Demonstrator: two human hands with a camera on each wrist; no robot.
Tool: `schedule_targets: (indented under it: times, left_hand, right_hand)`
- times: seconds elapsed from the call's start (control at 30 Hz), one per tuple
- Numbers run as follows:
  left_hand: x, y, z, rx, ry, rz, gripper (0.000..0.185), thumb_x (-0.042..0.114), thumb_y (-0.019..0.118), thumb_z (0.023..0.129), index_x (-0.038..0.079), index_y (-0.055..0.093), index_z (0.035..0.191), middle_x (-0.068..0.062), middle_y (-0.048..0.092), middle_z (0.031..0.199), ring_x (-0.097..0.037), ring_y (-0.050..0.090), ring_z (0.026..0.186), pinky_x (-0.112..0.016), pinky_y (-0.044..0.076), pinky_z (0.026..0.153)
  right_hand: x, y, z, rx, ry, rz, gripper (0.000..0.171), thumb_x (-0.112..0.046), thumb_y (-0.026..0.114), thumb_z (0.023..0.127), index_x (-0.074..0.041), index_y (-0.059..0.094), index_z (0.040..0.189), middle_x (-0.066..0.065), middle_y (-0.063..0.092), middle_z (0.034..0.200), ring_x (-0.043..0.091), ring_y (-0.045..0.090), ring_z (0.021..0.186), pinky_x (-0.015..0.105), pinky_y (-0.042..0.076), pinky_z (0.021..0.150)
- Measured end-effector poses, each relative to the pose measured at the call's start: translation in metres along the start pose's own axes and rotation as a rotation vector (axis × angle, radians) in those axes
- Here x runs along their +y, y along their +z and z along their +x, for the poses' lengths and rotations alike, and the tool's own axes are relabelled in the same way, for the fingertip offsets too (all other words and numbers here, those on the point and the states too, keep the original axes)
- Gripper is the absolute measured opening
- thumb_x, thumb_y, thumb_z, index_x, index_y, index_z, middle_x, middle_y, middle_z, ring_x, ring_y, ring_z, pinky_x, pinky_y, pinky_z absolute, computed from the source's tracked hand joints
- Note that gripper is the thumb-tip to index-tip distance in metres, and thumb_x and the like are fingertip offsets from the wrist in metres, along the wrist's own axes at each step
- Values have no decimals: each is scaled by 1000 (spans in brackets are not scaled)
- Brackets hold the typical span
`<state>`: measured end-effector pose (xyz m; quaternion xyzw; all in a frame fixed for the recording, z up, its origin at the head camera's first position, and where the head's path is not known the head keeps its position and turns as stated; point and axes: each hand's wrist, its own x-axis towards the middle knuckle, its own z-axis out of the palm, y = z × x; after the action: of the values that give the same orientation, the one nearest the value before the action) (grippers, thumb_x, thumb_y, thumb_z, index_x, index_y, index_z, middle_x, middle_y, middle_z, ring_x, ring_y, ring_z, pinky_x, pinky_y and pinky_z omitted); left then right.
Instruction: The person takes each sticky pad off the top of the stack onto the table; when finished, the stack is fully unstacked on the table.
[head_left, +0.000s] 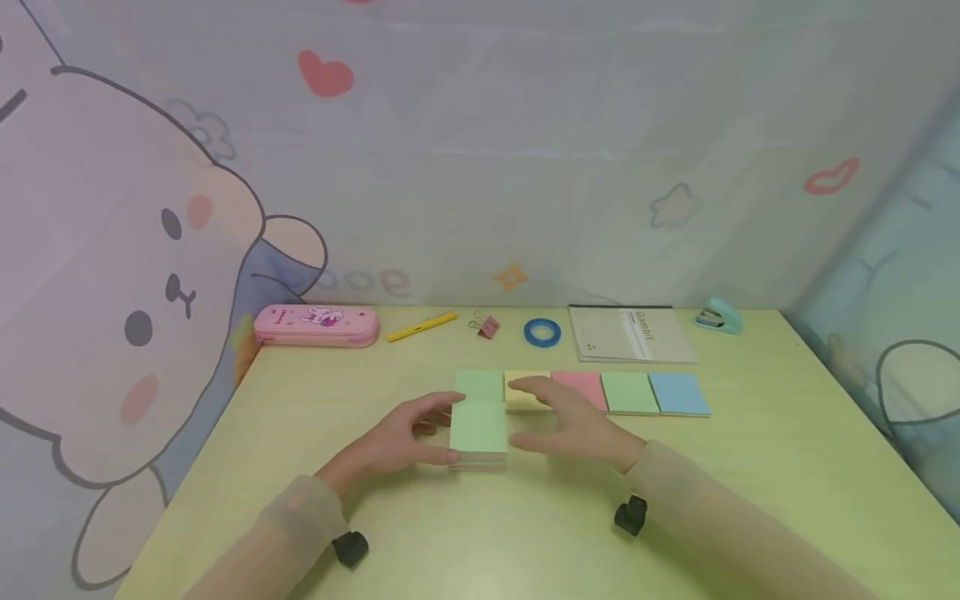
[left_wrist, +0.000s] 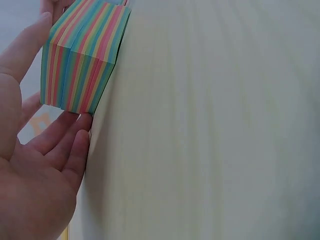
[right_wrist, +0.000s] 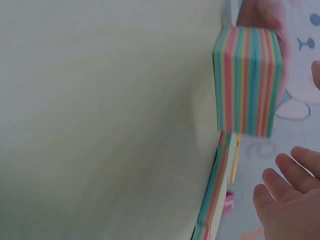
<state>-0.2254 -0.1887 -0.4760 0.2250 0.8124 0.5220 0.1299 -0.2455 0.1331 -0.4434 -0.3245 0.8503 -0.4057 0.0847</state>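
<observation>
The thick striped note block (head_left: 478,435) sat on the worktop (head_left: 750,467) before the row of pads. The left hand (head_left: 397,442) cupped its side, fingers relaxed; the right hand (head_left: 562,425) hovered flat, holding nothing. Squeezing evenly from both sides would likely keep the sheets square.

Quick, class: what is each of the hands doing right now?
Left hand: open, fingers straight against the sticky-note block.
Right hand: open, beside the block, holding nothing.

sticky note block (head_left: 478,433) is matte paper with rainbow-striped edges, table (head_left: 787,467) is smooth matte, pencil case (head_left: 316,324) looks like glossy plastic
</observation>
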Motion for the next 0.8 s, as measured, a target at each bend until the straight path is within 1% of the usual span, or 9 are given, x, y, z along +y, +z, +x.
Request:
schedule_targets:
  times: [0.13, 0.3, 0.4, 0.53, 0.7, 0.8]
  left_hand:
    - [0, 0, 1, 4, -7, 4, 77, 25, 89, 87, 18, 52, 154, -5, 58, 148, -28, 58, 130, -52, 44, 112]
    - [-2, 1, 1, 13, -14, 6, 78, 24, 89, 86, 19, 51, 154, -6, 60, 144, -27, 59, 129, -52, 44, 113]
    - [-2, 1, 1, 16, -15, 13, 80, 24, 90, 86, 19, 50, 155, -7, 61, 142, -27, 59, 129, -52, 44, 113]
    - [-1, 2, 2, 19, -18, 18, 81, 25, 90, 85, 19, 49, 155, -7, 61, 141, -27, 58, 129, -51, 44, 113]
    - [0, 2, 1, 17, -13, 23, 82, 26, 90, 86, 17, 48, 156, -8, 61, 141, -28, 58, 129, -52, 45, 112]
    - [0, 2, 0, 16, -8, 22, 82, 25, 90, 86, 16, 48, 156, -9, 61, 142, -29, 59, 130, -53, 45, 112]
  right_hand:
    - [-10, 18, 7, -19, -27, -22, 87, -45, 88, 84, -13, 49, 155, 0, 53, 155, 24, 49, 144, 50, 38, 120]
    - [-13, 33, 13, -15, -76, -44, 88, -44, 91, 82, -7, 52, 152, 1, 57, 149, 19, 53, 137, 45, 41, 118]
    - [-13, 37, 14, -3, -95, -67, 87, -43, 91, 83, -5, 53, 151, 2, 58, 148, 19, 53, 136, 46, 42, 117]
    - [-13, 39, 16, 10, -96, -100, 87, -45, 90, 83, -5, 53, 151, 3, 59, 147, 19, 55, 132, 46, 46, 113]
    - [-11, 42, 18, 18, -112, -129, 85, -42, 90, 83, -5, 53, 150, 4, 61, 143, 18, 58, 123, 42, 50, 105]
    - [-11, 43, 19, 26, -120, -147, 82, -41, 90, 84, -5, 55, 149, 4, 62, 141, 18, 59, 120, 41, 51, 103]
